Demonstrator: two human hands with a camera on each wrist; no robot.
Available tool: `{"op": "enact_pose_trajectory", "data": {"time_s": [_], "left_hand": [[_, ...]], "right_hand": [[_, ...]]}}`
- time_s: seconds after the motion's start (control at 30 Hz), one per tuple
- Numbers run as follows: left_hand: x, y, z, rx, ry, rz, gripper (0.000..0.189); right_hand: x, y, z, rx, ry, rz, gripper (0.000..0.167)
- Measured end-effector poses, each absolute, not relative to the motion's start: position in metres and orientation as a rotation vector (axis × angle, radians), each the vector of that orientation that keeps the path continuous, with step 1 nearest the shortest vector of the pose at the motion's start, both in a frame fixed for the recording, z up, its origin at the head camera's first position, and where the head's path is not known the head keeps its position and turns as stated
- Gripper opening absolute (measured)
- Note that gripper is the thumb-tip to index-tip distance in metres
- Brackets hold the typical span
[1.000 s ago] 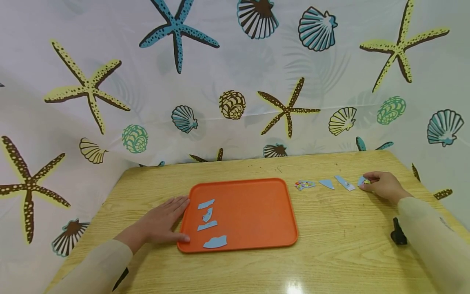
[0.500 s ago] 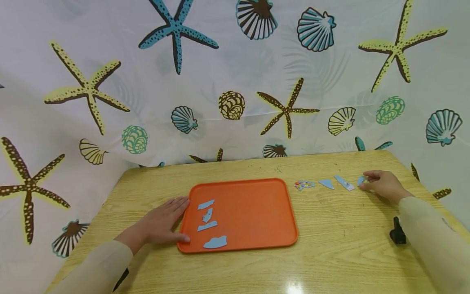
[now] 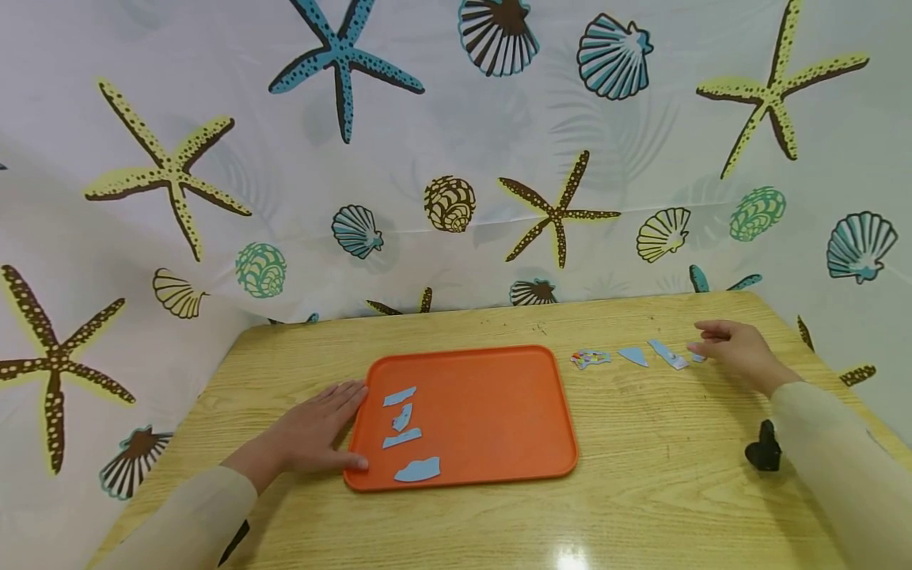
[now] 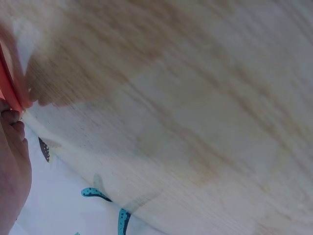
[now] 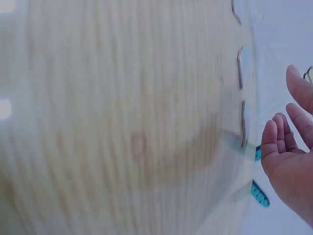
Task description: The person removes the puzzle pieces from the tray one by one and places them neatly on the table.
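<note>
My left hand (image 3: 321, 427) rests with straight fingers against the left rim of an orange tray (image 3: 492, 416), its thumb lying over the edge. Inside that tray, along the left side, lie several flat light-blue pieces (image 3: 417, 469). At the right, my right hand (image 3: 741, 352) hovers over the table with fingers loosely bent and apart. Nothing shows between them in the right wrist view. Just below the fingertips is a small light-blue piece (image 3: 699, 358), partly hidden by the hand. To its left lie a long piece (image 3: 667, 354), a triangular piece (image 3: 633, 356) and a multicoloured piece (image 3: 590, 359).
The wooden table (image 3: 463, 522) extends to a white cloth (image 3: 456, 269) printed with starfish and shells, hanging behind it. A black device (image 3: 765, 447) shows beside the right sleeve.
My right hand has come off the small light-blue piece, rising slightly and moving left with its fingers parted. The left hand and the tray have stayed put.
</note>
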State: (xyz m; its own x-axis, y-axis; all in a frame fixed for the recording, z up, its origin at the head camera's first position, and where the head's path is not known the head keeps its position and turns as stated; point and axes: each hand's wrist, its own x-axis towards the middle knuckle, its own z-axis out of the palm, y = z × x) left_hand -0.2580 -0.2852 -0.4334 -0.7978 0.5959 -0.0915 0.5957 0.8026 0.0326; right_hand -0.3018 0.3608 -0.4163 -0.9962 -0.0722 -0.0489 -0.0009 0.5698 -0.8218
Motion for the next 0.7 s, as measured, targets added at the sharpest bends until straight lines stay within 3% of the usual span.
{"op": "enact_pose_trajectory", "data": {"time_s": [0.7], "left_hand": [[-0.258,-0.286,-0.435,0.979,2.902,0.031,0.112]], "right_hand": [[-0.296,0.265,-0.409,-0.19,2.582,-1.715,0.055]]}}
